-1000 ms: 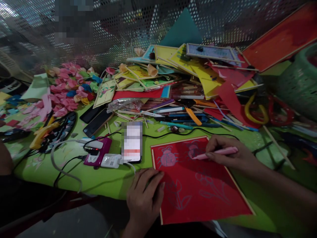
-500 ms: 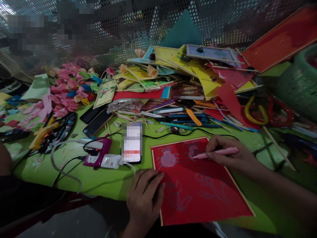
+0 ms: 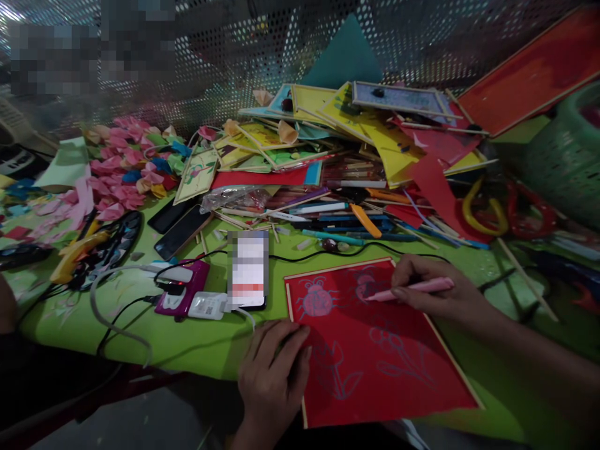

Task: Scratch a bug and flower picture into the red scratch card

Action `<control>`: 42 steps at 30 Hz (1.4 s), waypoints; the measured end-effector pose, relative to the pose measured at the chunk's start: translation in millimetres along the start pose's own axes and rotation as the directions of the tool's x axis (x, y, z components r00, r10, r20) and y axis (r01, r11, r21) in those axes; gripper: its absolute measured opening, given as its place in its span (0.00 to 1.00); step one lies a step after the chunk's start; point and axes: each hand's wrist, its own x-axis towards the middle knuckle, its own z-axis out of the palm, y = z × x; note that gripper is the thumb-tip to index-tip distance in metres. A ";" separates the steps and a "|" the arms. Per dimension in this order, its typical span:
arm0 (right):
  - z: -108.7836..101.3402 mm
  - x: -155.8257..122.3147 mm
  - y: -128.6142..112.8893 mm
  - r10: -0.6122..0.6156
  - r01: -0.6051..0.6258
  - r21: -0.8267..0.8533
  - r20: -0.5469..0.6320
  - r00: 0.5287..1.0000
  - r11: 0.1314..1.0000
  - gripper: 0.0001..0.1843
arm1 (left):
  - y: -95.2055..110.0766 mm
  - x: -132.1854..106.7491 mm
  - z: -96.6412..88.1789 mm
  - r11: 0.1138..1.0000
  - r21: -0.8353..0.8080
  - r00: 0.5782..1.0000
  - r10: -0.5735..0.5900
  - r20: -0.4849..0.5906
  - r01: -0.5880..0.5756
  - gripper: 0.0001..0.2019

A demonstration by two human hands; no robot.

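A red sheet (image 3: 375, 369) with pale drawings of bugs and flowers lies on the green table (image 3: 206, 340) in front of me. My right hand (image 3: 435, 290) is closed round a pink pen (image 3: 412, 288), whose tip rests on the sheet's upper part near a bug drawing. My left hand (image 3: 274, 369) lies flat, fingers stretched, on the sheet's left edge and holds nothing.
A phone (image 3: 247, 269) lies left of the sheet, with a magenta device (image 3: 185, 294) and cables (image 3: 117, 312) beside it. Behind is a heap of coloured boards, sticks and pens (image 3: 347, 150). Pink paper flowers (image 3: 126, 172) lie at the back left. A green basket (image 3: 569, 156) stands right.
Almost nothing differs; my view has shifted slightly. Both hands stay where they were on the red sheet.
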 end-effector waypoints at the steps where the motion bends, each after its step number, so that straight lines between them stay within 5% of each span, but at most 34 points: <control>1: 0.7 -0.4 -1.4 0.009 -0.009 0.007 -0.002 1.000 1.000 0.15 | 0.1 0.1 0.0 1.000 0.000 1.000 0.001 -0.004 -0.001 0.12; 42: 0.1 0.0 1.4 0.004 -0.004 -0.009 0.005 1.000 1.000 0.16 | -1.5 -2.1 0.7 1.000 -0.002 1.000 -0.002 0.006 0.002 0.13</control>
